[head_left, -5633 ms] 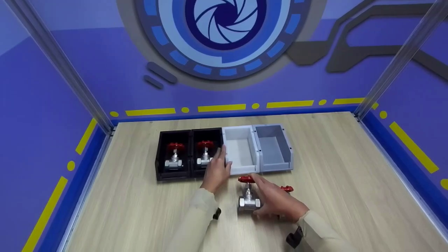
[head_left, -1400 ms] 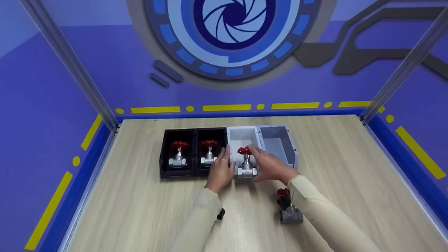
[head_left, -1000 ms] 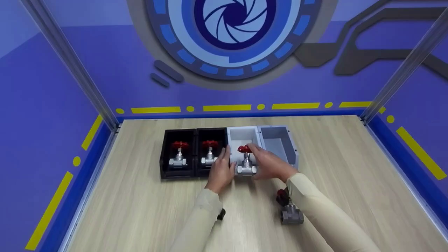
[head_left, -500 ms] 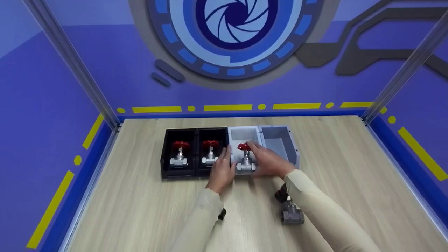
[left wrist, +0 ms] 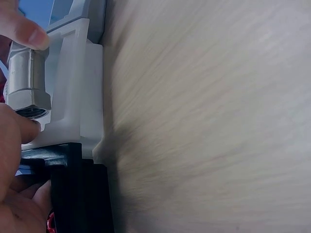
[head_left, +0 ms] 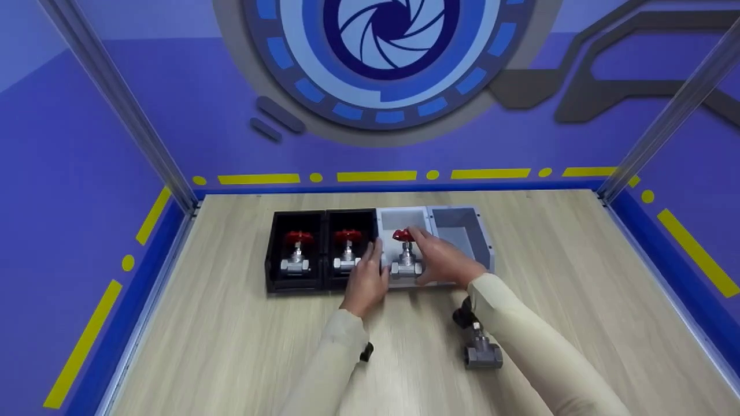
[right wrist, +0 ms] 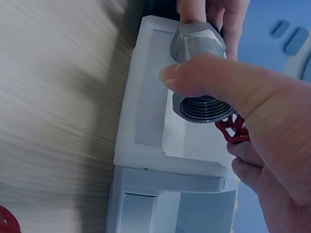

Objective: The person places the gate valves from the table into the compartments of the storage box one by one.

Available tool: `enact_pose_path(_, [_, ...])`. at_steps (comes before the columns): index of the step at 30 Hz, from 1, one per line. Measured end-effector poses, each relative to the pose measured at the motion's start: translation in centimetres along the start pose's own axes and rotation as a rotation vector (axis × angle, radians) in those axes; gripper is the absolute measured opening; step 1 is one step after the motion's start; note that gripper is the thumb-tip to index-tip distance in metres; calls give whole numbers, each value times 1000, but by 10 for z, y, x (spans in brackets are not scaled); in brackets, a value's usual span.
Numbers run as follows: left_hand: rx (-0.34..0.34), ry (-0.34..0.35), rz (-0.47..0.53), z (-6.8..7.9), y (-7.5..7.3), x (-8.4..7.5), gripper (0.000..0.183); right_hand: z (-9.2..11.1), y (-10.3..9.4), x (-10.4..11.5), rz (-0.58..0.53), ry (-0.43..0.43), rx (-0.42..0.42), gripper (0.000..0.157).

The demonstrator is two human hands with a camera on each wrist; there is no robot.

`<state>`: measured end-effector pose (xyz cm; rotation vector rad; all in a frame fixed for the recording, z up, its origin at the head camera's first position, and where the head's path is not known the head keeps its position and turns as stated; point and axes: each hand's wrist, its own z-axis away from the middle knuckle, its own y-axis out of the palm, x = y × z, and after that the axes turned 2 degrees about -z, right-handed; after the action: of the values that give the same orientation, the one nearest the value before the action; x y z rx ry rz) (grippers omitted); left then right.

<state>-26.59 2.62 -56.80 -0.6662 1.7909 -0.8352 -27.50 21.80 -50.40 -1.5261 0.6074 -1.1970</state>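
Note:
My right hand (head_left: 442, 259) grips a silver valve (head_left: 406, 267) with a red handwheel, upright at the white bin (right wrist: 146, 92). Its thumb lies across the hexagonal body (right wrist: 197, 41) in the right wrist view. Whether the valve touches the bin floor, I cannot tell. My left hand (head_left: 367, 284) holds the wall between the white bin and the neighbouring black bin (left wrist: 80, 189), its thumb close to the valve's end. Two similar valves stand upright, one in the left black bin (head_left: 296, 284), the other, partly covered by my left hand, in the second black bin.
A grey bin (head_left: 457, 242) closes the row on the right. Nearer me on the wooden table (head_left: 243, 352), a grey valve (head_left: 483, 353) stands beside my right forearm, its handwheel hidden behind the black wrist device (head_left: 464, 315). Blue-purple walls enclose three sides.
My right hand has carried the valve from the table in front up to the white bin, and lately edged it further back. The left hand stays at the bin wall. The grey valve has become visible.

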Motion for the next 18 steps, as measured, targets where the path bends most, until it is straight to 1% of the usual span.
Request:
enact_pose_path(3, [-9, 7, -8, 0, -1, -1, 66, -2, -1, 0, -2, 7, 9, 117])
enact_pose_path(6, [-12, 3, -12, 0, -1, -1, 66, -4, -1, 0, -24, 33, 22, 118])
enact_pose_path(13, [4, -8, -1, 0, -1, -1, 68, -6, -2, 1, -49, 75, 45, 119])
enact_pose_path(18, [-16, 7, -8, 1, 0, -1, 67, -10, -1, 0, -47, 95, 54, 119])
